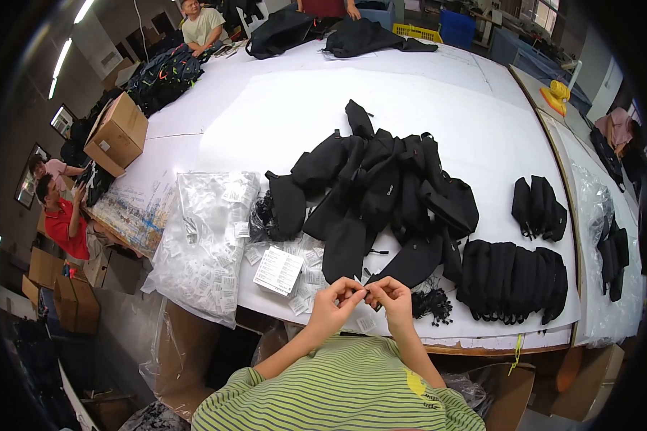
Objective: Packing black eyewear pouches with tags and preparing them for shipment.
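Observation:
My left hand (336, 303) and my right hand (393, 300) meet at the near edge of the table, thumbs and fingers pinched together. Between them is something small, partly dark, with a pale tip; its kind is hidden by the fingers. Just beyond lies a heap of black fabric pouches (381, 188), the closest one reaching almost to my fingertips. Small black cord pieces (433, 305) are piled right of my right hand. To the left of my left hand sit a stack of printed white cards (278, 271) and loose white tags (313, 279).
A clear plastic bag of white tags (207, 244) lies at left. Black pouches stand in a tight row (512, 280) at right, with a smaller group (539, 208) behind. Farther off are a cardboard box (117, 134), black bags (284, 32), a yellow tool (556, 97) and several people.

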The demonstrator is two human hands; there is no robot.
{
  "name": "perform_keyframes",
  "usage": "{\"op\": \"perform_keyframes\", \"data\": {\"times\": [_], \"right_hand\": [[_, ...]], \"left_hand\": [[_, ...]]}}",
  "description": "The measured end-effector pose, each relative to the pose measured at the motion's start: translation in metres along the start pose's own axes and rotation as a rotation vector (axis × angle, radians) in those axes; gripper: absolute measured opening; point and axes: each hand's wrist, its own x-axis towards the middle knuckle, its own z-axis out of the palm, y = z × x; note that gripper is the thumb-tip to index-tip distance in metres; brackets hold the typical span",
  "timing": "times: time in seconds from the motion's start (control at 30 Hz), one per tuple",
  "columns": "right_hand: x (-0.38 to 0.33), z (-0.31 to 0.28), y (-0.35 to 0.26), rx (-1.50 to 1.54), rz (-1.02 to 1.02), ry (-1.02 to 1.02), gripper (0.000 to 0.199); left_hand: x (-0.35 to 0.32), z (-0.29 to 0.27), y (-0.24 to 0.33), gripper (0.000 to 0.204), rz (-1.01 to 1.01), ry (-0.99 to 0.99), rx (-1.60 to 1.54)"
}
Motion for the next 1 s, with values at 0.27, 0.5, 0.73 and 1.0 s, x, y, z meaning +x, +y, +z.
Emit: {"op": "perform_keyframes", "data": {"times": [0.27, 0.5, 0.73, 1.0], "right_hand": [[0.0023, -0.0022, 0.0063, -0.108, -0.08, 0.017, 0.009], [0.0017, -0.0013, 0.0033, -0.034, -0.035, -0.001, 0.011], [0.0001, 0.0004, 0.0049, -0.125, -0.082, 0.045, 0.011], [0.0024, -0.0025, 0.0056, -0.1, -0.062, 0.016, 0.01]], "left_hand": [[-0.0007, -0.0024, 0.0016, 0.009, -0.014, -0.023, 0.062], [-0.0009, -0.0007, -0.001, 0.009, -0.021, -0.017, 0.022], [-0.0013, -0.0017, 0.0, 0.01, -0.032, -0.042, 0.043], [0.0001, 0.0014, -0.0064, 0.009, 0.019, 0.002, -0.04]]}}
